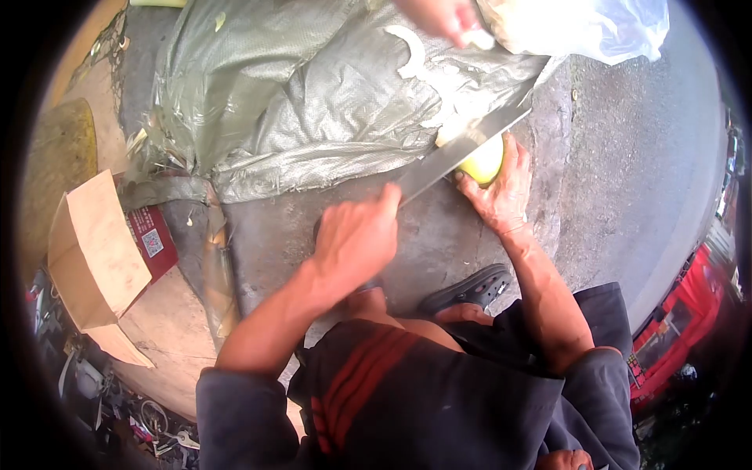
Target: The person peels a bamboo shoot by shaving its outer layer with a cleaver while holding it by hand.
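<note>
My left hand (356,239) is closed around the handle end of a large knife (450,160), whose broad blade slants up to the right. My right hand (505,184) grips a round yellow-green fruit (482,160) from its right and lower side. The blade lies across the upper part of the fruit; I cannot tell how deep it is in. Under and beyond them spreads a silvery woven sheet (313,117). A curved pale strip (409,51) lies on it, with other whitish pieces close to the fruit.
Another person's hand (442,16) is at the top, beside a clear plastic bag (603,27) with pale contents. An open cardboard box (102,243) stands at left. My dark clog (470,290) rests on the ground below the fruit. Something red (681,321) is at far right.
</note>
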Tool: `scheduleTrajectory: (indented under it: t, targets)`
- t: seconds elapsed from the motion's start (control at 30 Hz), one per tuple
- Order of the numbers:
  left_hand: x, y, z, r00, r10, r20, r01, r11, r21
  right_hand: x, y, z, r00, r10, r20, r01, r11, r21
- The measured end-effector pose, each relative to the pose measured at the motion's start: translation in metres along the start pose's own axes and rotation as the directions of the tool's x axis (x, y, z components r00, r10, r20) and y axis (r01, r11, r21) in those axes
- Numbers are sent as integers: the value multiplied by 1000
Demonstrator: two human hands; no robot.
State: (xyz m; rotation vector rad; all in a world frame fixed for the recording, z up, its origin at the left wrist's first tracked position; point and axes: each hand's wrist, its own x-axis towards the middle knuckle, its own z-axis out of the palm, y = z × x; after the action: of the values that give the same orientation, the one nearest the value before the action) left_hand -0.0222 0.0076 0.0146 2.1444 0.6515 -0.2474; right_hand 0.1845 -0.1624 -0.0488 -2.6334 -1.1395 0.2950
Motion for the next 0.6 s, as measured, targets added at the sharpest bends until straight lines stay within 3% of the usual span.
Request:
scheduleTrajectory:
  t: [0.2, 0.4, 0.5, 0.6]
  targets:
    - [-42, -5, 3, 999, -39, -3, 39, 998, -43, 1, 7, 2, 994, -110, -16, 110, 994, 9]
    - [-40, -7, 4, 998, -51, 24, 52, 997, -54, 4, 9, 3, 996, -89, 1, 88, 991, 102]
    - [-35, -10, 3, 997, -52, 49, 55, 998, -42, 6, 1, -3, 992, 41, 116, -64, 977, 205]
    - [-22, -17, 12, 996, -66, 54, 68, 997, -33, 6, 3, -5, 991, 22, 134, -43, 987, 153]
